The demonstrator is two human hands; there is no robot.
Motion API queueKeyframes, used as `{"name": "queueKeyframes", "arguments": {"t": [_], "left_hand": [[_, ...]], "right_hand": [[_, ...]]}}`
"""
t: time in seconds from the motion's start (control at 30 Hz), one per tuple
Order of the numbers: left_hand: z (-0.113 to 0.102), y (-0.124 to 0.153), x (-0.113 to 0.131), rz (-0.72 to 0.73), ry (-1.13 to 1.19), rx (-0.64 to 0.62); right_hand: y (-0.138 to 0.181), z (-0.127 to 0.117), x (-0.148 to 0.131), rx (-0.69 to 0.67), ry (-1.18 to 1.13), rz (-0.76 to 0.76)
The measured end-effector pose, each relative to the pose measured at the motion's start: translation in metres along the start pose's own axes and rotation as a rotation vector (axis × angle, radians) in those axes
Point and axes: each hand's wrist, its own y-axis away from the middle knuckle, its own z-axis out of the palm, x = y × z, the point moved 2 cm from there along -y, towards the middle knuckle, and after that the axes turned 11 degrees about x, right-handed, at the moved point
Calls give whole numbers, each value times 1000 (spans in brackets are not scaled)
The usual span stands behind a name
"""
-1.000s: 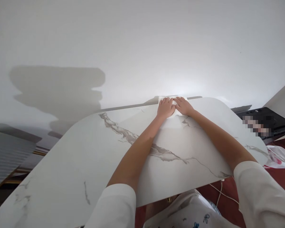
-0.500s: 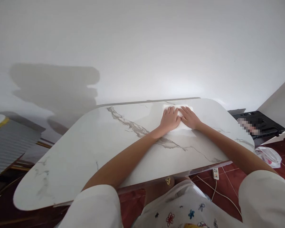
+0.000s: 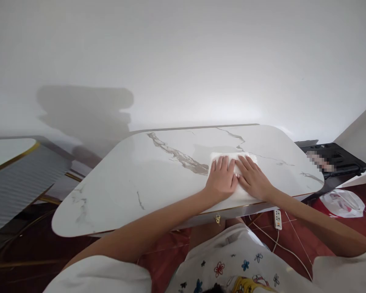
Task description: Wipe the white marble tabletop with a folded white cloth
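Observation:
A folded white cloth [image 3: 233, 158] lies on the white marble table [image 3: 158, 179], close to its near edge. My left hand [image 3: 222, 179] rests flat on the cloth's left part, fingers stretched out and together. My right hand [image 3: 252, 177] presses flat on its right part, fingers spread. The two hands touch side by side and cover most of the cloth; only its far strip shows.
A white wall stands just behind the table. A black device [image 3: 332, 156] sits to the right. On the red floor lie a white power strip [image 3: 277, 219] with cable and a white plastic bag [image 3: 341, 202]. Another gold-rimmed table [image 3: 9, 152] is at the left.
Both hands have drawn the cloth from the table's far edge back across the top to near its front edge. The view has pulled back with them.

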Motion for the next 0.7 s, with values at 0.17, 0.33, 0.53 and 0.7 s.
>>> {"name": "queueKeyframes", "arguments": {"t": [0.17,0.33,0.53,0.7], "left_hand": [[-10,11,24,-6,4,-47],[-9,-6,42,53,44,-110],[11,-43,36,49,87,-121],[39,-85,14,-4,100,-76]], "right_hand": [[23,-13,0,-22,-4,-21],[32,-17,23,-19,19,11],[6,-5,58,-9,65,51],[-42,21,98,5,77,41]]}}
